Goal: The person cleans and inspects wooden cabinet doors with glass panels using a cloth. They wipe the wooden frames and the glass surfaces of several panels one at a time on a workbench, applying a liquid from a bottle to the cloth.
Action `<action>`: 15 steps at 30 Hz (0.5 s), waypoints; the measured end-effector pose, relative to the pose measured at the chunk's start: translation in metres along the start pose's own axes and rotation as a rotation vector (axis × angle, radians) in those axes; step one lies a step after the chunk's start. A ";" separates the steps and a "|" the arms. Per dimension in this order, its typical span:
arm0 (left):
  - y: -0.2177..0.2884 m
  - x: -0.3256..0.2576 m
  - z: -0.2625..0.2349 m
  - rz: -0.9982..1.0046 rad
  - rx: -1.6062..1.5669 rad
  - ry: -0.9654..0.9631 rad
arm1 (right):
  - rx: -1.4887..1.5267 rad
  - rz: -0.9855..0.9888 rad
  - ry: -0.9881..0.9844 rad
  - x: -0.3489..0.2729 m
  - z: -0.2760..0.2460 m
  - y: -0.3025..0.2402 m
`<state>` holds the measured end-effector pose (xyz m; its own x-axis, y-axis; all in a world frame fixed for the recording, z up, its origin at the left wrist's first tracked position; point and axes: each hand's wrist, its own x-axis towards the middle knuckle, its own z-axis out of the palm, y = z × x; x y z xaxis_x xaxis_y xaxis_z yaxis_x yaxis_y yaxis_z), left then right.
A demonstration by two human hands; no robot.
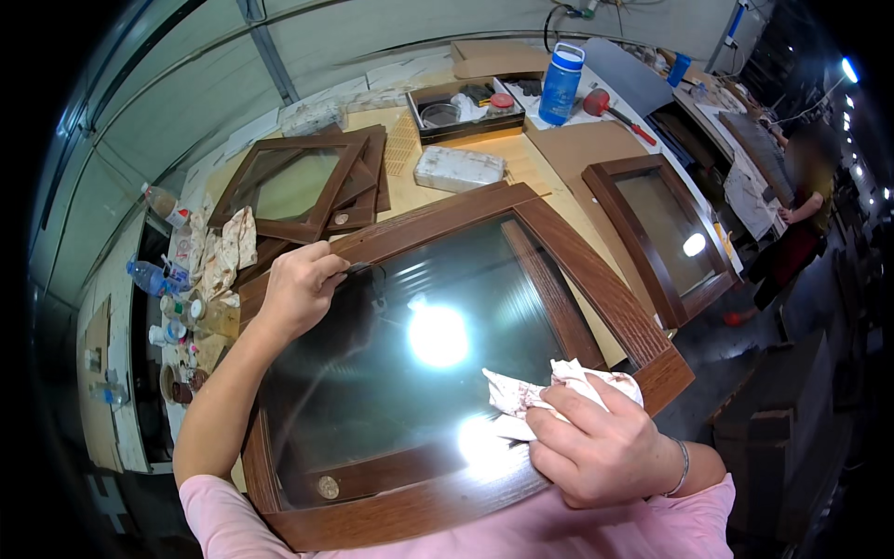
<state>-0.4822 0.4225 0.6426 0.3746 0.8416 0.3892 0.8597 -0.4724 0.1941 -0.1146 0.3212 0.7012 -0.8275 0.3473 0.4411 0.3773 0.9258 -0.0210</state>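
Note:
A brown wood-grain frame with a glass pane (410, 401) lies tilted in front of me, a bright lamp reflected in its glass. My left hand (303, 284) is closed in a pinch at the pane's far left edge. A small, thin grey blade-like piece (357, 267) sticks out from its fingertips; most of it is hidden. Over the near right part of the frame, my right hand (596, 443) grips a crumpled white cloth (521, 393) with reddish-brown stains. The cloth's folds hang over the glass.
Glazed brown frames (284, 186) are stacked at the far left, beside a stained rag (226, 252) and several bottles. Another glazed frame (666, 233) lies right. Behind are a wrapped white block (459, 169), a parts tray (466, 126), a blue bottle (562, 86) and a person (808, 200).

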 end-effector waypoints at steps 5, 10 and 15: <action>0.004 0.001 0.006 0.061 0.038 0.043 | -0.001 0.007 -0.009 -0.001 0.001 0.000; 0.004 0.004 0.009 0.071 0.030 0.020 | 0.000 0.016 -0.070 -0.001 -0.004 0.000; 0.004 -0.005 0.006 0.141 0.122 0.040 | 0.019 0.010 -0.063 -0.001 -0.004 0.001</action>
<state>-0.4787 0.4179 0.6362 0.4825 0.7569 0.4408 0.8363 -0.5477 0.0250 -0.1121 0.3210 0.7045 -0.8486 0.3647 0.3834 0.3784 0.9247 -0.0421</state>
